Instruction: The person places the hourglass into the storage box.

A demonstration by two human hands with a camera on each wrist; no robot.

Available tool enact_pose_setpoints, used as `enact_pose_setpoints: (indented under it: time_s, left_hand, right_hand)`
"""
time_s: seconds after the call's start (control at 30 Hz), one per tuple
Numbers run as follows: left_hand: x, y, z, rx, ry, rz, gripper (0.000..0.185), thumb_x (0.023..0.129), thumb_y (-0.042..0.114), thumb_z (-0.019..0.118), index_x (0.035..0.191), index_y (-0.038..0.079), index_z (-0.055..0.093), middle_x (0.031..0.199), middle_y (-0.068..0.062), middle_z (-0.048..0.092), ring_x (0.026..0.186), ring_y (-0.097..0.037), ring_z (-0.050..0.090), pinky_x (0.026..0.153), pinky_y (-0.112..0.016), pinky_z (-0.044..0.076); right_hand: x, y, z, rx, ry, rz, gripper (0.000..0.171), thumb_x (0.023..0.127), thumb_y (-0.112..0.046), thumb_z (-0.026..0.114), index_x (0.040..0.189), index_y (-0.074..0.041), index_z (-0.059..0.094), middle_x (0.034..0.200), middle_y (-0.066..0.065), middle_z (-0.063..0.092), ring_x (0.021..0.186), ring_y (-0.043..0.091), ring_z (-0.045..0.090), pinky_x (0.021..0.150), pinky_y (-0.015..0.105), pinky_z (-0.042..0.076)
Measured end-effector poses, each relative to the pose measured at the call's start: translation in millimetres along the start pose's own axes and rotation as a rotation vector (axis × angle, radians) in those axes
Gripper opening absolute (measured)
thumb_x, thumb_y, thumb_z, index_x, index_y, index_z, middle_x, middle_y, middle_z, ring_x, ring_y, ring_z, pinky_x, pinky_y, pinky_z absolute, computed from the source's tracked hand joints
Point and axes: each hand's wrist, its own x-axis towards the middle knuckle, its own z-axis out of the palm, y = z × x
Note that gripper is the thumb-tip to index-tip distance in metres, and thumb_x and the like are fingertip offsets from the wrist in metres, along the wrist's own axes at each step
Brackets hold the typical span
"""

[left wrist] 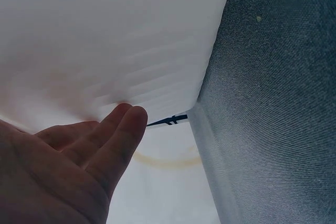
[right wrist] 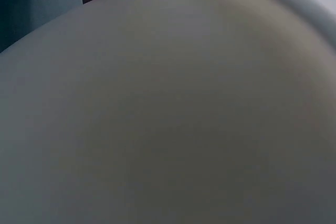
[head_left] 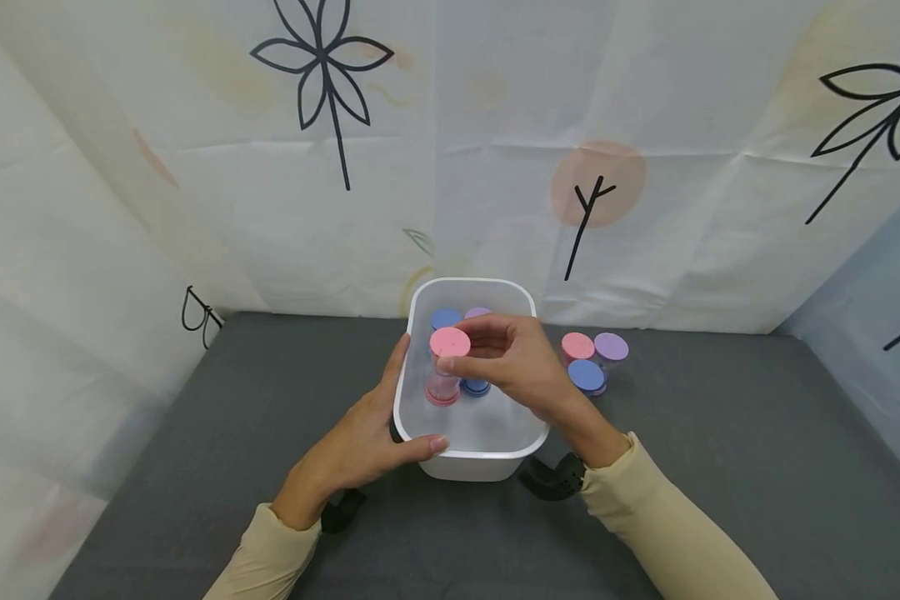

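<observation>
Pink-lidded jar (head_left: 446, 367) over white tub (head_left: 528, 310), pinched in right hand (head_left: 521, 367) grip.

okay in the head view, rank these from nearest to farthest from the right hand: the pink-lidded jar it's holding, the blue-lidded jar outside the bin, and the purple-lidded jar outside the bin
From the right hand:
1. Pink-lidded jar, in its fingers, inside the white bin.
2. Blue-lidded jar, on the mat just right of the bin.
3. Purple-lidded jar, farther right and back.
</observation>
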Motion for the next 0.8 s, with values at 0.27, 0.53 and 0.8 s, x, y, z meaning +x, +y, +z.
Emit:
enact_pose_setpoints:
  time_s: [0.27,0.53,0.8]
  left_hand:
    - [0.0,1.7,0.4,-0.018,-0.008,-0.010,0.120,0.086,0.039,0.082,0.163,0.033,-0.010,0.146,-0.001,0.049,0.120,-0.019,0.059,0.099,-0.057,0.045]
    - [0.2,0.0,0.9,-0.002,0.002,0.004,0.119,0.086,0.039,0.082,0.163,0.032,-0.009,0.143,-0.002,0.052,0.119,-0.020,0.059,0.096,-0.055,0.046]
    - [-0.5,-0.4,0.7,0.009,0.008,-0.006,0.119,0.086,0.041,0.081,0.163,0.033,-0.009,0.152,-0.002,0.043,0.121,-0.025,0.058,0.097,-0.057,0.045]
  right_hand:
    - [6.2,2.4,3.5,-0.064,-0.025,0.053,0.041,0.082,-0.009,0.085,0.120,-0.001,0.072,0.108,0.010,0.074,0.099,0.025,0.072,0.089,0.034,0.055]
    - [9.8,6.1,5.6,-0.125,-0.050,0.114,0.039,0.079,-0.010,0.088,0.115,-0.001,0.073,0.104,0.008,0.074,0.094,0.023,0.073,0.087,0.034,0.056]
    - [10.2,9.3,8.7,-0.304,-0.081,0.110,0.037,0.079,-0.013,0.088,0.112,-0.002,0.075,0.100,0.004,0.075,0.091,0.017,0.072,0.085,0.034,0.056]
